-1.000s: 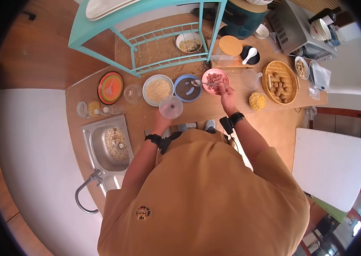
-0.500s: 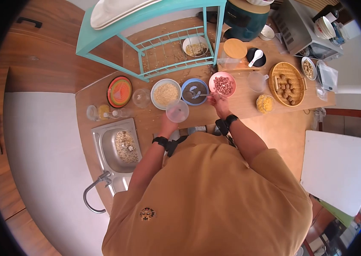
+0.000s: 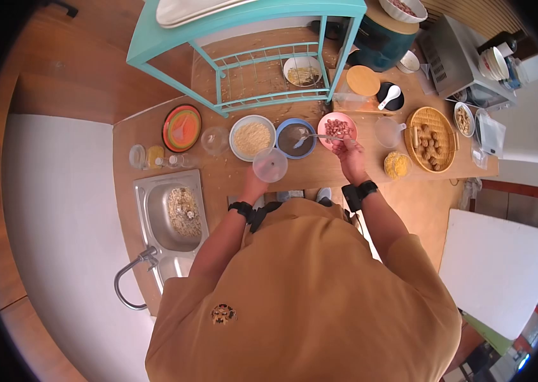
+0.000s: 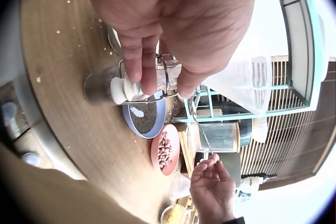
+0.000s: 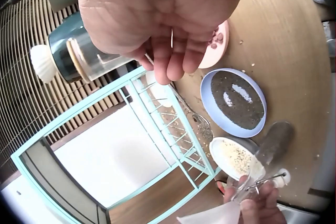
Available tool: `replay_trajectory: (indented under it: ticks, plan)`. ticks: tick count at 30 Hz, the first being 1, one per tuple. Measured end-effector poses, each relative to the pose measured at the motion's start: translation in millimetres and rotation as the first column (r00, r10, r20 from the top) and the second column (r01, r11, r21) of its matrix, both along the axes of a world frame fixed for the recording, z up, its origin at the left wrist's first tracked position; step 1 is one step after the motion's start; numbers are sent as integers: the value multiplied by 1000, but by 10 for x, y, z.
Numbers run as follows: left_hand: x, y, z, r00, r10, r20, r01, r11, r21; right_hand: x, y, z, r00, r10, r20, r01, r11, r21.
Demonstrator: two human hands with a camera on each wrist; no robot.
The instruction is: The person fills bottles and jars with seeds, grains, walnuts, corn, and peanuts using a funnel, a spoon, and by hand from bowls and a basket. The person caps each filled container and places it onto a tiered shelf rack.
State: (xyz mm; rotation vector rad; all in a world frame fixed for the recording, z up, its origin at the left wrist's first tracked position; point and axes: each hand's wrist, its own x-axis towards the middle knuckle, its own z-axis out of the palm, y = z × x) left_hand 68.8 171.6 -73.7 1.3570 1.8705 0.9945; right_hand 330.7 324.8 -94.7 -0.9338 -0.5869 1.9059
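My left hand (image 3: 255, 186) grips the neck of a swing-top glass bottle (image 4: 97, 87), its wire clamp and white stopper hanging beside the fingers. Dark contents show inside the bottle, and a translucent funnel (image 3: 270, 165) stands at its mouth. Between thumb and fingers my right hand (image 3: 350, 159) pinches the handle of a metal spoon (image 5: 201, 127), which carries some dark seeds. In the head view the spoon overlaps a blue bowl (image 5: 207, 106) of fine dark seeds with pale bare patches. Right of it sits a pink bowl (image 3: 353, 141) of reddish peanuts, under the right fingers.
A bowl of pale flakes (image 3: 251, 138) stands left of the blue bowl. A turquoise rack (image 3: 269, 105) rises behind. To the right are a cup of yellow bits (image 3: 397, 165) and a wicker tray (image 3: 431, 116) with walnuts. A sink (image 3: 154, 219) lies at the left.
The right hand moved left, bringing the spoon into the blue bowl, then drew back right with the spoon raised over it. The left hand keeps holding the bottle and funnel near the same spot.
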Motion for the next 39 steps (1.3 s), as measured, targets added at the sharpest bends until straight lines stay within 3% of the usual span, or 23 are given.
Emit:
replay_trajectory:
  ticks: [8,11,14,16,18,20,25,27,28,30,31,32,35,39]
  plan:
    - [-16,-13,-93,999,19,51,-19,1000,3,37,-75,821,992,103,-79,-90,984,155]
    - [-20,-22,-127,998,7,59,-7,1000,-7,-19,-192,997,986,163,-37,-152,966,208]
    - [-4,-11,-121,996,32,85,-40,995,94,-107,-326,1069,976,190,102,-211,938,276]
    - [-1,0,-97,993,35,111,-38,999,25,-178,-413,1139,898,169,405,-361,811,461]
    - [-3,-3,-139,992,41,119,-50,996,70,-251,-469,1325,876,168,451,-401,772,492]
    - [-8,-4,-154,991,44,125,-58,992,115,-271,-482,1543,716,73,694,-661,389,642]
    - [-13,-2,-193,983,11,185,-36,991,130,-231,-474,1695,765,42,642,-630,255,734]
    - [-5,9,-178,987,10,162,-37,986,161,-132,-423,1441,899,7,437,-333,660,674]
    - [-3,14,-161,990,11,138,-38,981,190,-106,-360,1292,899,1,437,-330,658,677]
    - [-12,16,-85,992,-4,129,-16,989,148,-93,-148,921,981,-85,171,12,920,391]
    - [-15,17,-58,993,-12,118,0,995,101,-56,-60,709,946,-130,296,10,926,377]
    - [-14,16,-50,993,-18,117,6,994,106,-31,6,495,946,-137,294,15,924,382]
    - [-13,-3,-75,990,2,142,-10,998,55,24,127,-44,845,-42,533,-163,930,331]
    - [-19,11,-21,987,16,160,-18,1000,10,-71,79,-266,840,-30,541,-201,910,363]
